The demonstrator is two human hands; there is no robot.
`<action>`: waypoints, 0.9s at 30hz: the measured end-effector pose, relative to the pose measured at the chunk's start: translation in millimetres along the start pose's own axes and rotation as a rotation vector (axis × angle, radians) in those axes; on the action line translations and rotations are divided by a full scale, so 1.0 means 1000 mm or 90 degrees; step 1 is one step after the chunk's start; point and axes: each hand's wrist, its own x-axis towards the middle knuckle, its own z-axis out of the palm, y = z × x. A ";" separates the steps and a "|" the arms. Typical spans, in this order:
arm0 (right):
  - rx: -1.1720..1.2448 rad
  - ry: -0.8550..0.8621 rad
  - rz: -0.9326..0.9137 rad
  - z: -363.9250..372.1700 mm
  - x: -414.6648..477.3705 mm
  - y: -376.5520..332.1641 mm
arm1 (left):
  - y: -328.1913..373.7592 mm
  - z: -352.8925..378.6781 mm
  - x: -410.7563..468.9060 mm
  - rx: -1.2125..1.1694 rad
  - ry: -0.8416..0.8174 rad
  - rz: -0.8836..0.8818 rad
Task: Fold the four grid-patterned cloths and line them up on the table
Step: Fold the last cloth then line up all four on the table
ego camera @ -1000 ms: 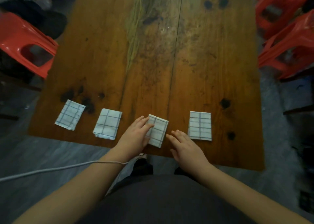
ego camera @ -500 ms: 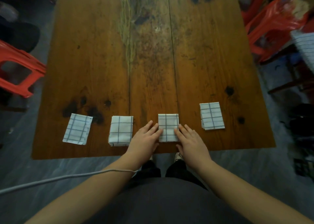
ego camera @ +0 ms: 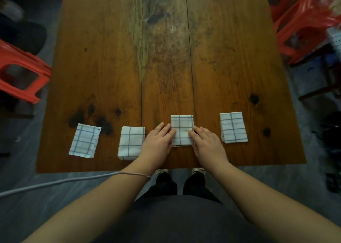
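Left hand and right hand, fingers straight, flank and touch the folded grid-patterned cloth between them, with a second cloth just outside the left hand, a third cloth beyond it and a fourth cloth outside the right hand, all on the wooden table.

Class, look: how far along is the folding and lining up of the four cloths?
Done: far-left cloth, second cloth, third cloth and right cloth all lie folded in a row on the table. In hand: left hand and right hand flank the third cloth, squaring it. Left: the far-left cloth sits tilted, probably needing straightening.
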 end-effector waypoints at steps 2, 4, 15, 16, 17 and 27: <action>0.000 -0.005 0.000 -0.001 0.000 0.001 | 0.001 0.000 0.001 0.001 0.001 -0.003; 0.002 -0.007 0.004 -0.002 0.001 0.003 | 0.003 0.000 0.002 -0.003 0.006 -0.005; -0.001 -0.010 0.018 -0.003 0.000 0.014 | 0.009 0.004 0.007 0.013 0.010 0.001; -0.001 -0.011 0.017 -0.003 0.000 0.014 | 0.009 0.004 0.007 0.013 0.010 0.000; -0.001 -0.011 0.015 -0.003 0.000 0.014 | 0.010 0.003 0.007 0.013 0.012 -0.001; 0.021 0.015 -0.064 -0.029 -0.007 0.000 | 0.018 -0.010 -0.012 -0.055 0.054 -0.055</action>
